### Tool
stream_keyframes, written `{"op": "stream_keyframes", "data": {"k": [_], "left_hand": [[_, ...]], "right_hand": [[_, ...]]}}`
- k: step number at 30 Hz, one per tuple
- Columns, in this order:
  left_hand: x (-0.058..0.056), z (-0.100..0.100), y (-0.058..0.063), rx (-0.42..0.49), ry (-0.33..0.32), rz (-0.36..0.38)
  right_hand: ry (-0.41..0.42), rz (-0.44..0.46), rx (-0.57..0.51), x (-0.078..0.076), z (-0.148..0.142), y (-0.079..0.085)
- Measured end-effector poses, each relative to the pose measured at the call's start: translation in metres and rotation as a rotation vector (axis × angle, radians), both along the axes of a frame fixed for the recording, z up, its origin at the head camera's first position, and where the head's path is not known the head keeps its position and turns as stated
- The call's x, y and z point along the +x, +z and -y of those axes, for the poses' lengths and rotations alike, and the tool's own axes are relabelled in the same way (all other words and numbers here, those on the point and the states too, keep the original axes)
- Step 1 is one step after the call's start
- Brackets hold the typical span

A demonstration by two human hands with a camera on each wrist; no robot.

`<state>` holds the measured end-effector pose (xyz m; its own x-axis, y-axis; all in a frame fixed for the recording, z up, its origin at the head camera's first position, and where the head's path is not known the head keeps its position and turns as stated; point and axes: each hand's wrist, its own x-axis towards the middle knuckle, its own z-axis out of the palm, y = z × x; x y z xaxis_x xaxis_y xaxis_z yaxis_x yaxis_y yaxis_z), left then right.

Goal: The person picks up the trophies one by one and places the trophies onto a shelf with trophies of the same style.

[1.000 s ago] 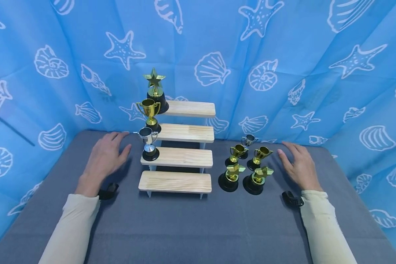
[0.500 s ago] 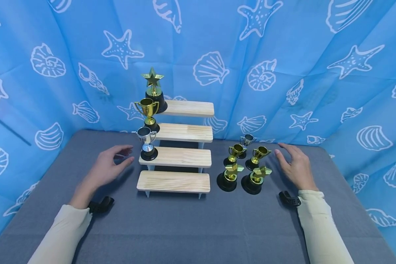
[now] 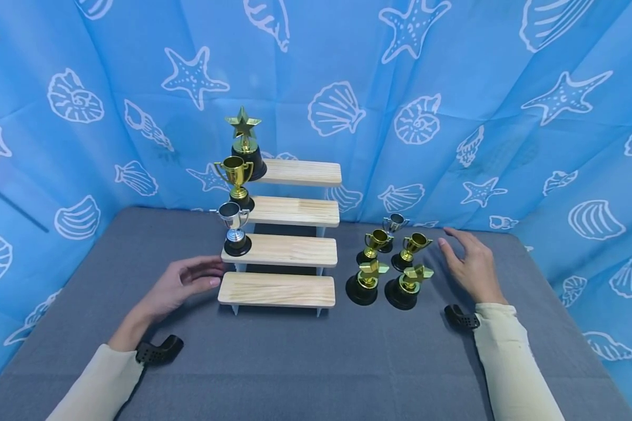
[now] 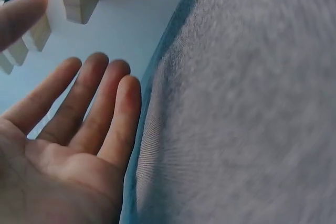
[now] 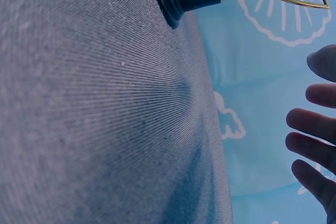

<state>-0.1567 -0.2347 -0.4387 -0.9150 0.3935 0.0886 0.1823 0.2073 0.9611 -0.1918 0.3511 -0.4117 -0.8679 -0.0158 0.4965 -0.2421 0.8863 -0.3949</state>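
My left hand (image 3: 176, 283) is at the left end of a wooden stepped shelf (image 3: 287, 290), fingertips right by the ends of its two lower steps. Its fingers (image 4: 86, 85) are loosely extended and hold nothing. Down the shelf's left side stand a gold star trophy (image 3: 244, 126) on top, a gold cup trophy (image 3: 237, 173) below it, then a silver cup trophy (image 3: 234, 217). My right hand (image 3: 474, 266) lies relaxed over the table, thumb toward a gold cup trophy (image 3: 415, 244). Its fingers (image 5: 312, 124) are apart, with nothing between them.
Right of the shelf, a group holds another gold cup trophy (image 3: 377, 240), a small silver cup trophy (image 3: 395, 221) behind, and two star trophies, one left (image 3: 367, 279) and one right (image 3: 408, 285). A grey cloth (image 3: 347, 362) covers the table. A blue shell-print curtain (image 3: 305, 58) hangs behind.
My left hand has lifted from the table's back left, then come toward me and right to the lower steps. The right hand and the trophies stay put; the view shifts slightly.
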Motion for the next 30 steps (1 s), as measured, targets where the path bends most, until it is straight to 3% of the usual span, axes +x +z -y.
{"op": "stream_keyframes", "data": {"k": [13, 23, 30], "left_hand": [[0.0053, -0.0039, -0.0051, 0.208, -0.165, 0.064], [0.0054, -0.004, -0.0088, 0.264, -0.179, 0.077], [0.0069, -0.0054, -0.0093, 0.251, -0.156, 0.085]], "right_hand": [[0.003, 0.001, -0.011, -0.0011, 0.0004, -0.0015], [0.006, -0.003, -0.025, -0.0009, 0.0012, -0.0014], [0.011, -0.033, -0.039, -0.001, 0.001, -0.0011]]}}
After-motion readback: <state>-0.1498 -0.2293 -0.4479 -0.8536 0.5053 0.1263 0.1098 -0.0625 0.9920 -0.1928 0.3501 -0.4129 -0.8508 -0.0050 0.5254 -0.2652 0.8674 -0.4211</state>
